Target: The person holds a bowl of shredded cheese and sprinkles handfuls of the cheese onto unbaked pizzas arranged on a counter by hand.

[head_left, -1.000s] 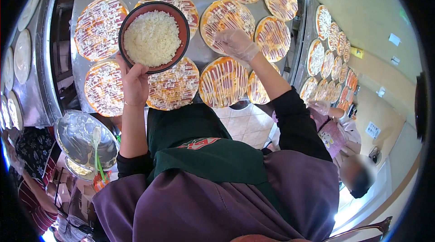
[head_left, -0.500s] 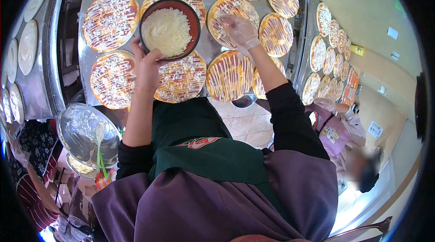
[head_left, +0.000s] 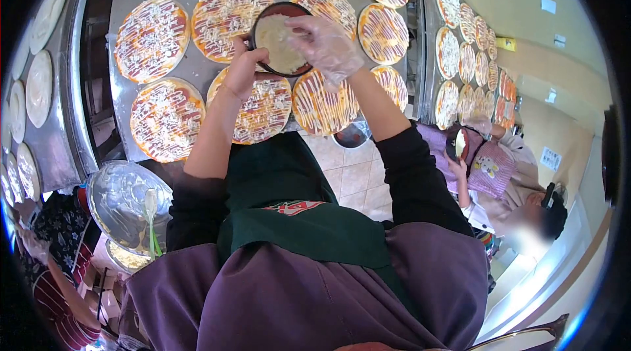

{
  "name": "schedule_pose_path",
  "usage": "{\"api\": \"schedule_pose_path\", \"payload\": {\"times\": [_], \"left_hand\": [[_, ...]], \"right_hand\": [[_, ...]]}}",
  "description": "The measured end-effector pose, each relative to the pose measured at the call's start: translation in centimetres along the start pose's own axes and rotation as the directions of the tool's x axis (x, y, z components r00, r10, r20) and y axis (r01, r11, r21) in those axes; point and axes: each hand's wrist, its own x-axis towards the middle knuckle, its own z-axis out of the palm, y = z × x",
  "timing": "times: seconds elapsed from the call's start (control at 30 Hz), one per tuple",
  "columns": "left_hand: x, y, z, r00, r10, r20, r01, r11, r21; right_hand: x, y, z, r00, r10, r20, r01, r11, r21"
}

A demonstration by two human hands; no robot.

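Observation:
My left hand (head_left: 244,70) grips the near left rim of a dark round bowl (head_left: 286,8) with a reddish inside, thumb over the edge. White grated cheese (head_left: 275,42) fills much of it. Over the right side of the bowl is my right hand (head_left: 330,48), in a clear plastic glove, its fingers curled down at the cheese. Beneath the bowl lie pizzas with sauce stripes. One pizza (head_left: 152,39) to the left and another pizza (head_left: 167,118) at the near left carry white shreds. The near right pizza (head_left: 323,106) shows mostly stripes.
The pizzas lie on a metal table (head_left: 190,71). A second table at right holds more pizzas (head_left: 447,53); plain dough rounds (head_left: 39,88) lie at left. A large metal bowl (head_left: 121,200) with a green-handled spatula stands below left. A co-worker (head_left: 490,173) holds a bowl at right.
My right hand has come back from above a pizza to the bowl. My left hand has carried the bowl to the right. The co-worker's bowl at right has come into fuller view.

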Motion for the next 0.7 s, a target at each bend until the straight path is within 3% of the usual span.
{"api": "schedule_pose_path", "payload": {"times": [0.07, 0.1, 0.2, 0.27, 0.33, 0.47, 0.53, 0.7], "left_hand": [[0.3, -0.1, 0.4, 0.991, -0.041, 0.125, 0.036, 0.999, 0.04], [0.2, 0.2, 0.6, 0.983, -0.087, 0.163, 0.081, 0.996, 0.046], [0.1, 0.8, 1.1, 0.985, -0.114, 0.13, 0.107, 0.992, 0.059], [0.2, 0.6, 1.1, 0.987, -0.121, 0.106, 0.114, 0.991, 0.066], [0.8, 0.2, 1.2, 0.989, -0.119, 0.086, 0.113, 0.991, 0.071], [1.3, -1.0, 2.1, 0.999, -0.033, 0.036, 0.031, 0.998, 0.064], [1.5, -1.2, 3.0, 0.999, 0.036, -0.01, -0.035, 0.997, 0.068], [2.3, -2.0, 5.8, 0.994, 0.054, -0.093, -0.051, 0.998, 0.027]], "right_hand": [[0.1, -0.3, 0.9, 0.952, -0.307, 0.022, 0.299, 0.908, -0.293], [0.0, -0.5, 1.3, 0.908, -0.415, 0.058, 0.41, 0.849, -0.334], [-1.2, 0.3, 1.6, 0.862, -0.497, 0.104, 0.497, 0.787, -0.366], [-1.4, 1.2, 1.0, 0.866, -0.465, 0.182, 0.498, 0.83, -0.252], [-1.2, 2.8, 0.3, 0.841, -0.432, 0.325, 0.524, 0.799, -0.295], [-0.8, 5.1, -0.8, 0.889, -0.315, 0.331, 0.437, 0.798, -0.414], [-0.5, 5.5, -0.8, 0.927, -0.337, 0.167, 0.376, 0.808, -0.453], [-0.3, 4.7, -0.8, 0.983, -0.168, 0.069, 0.18, 0.867, -0.465]]}}
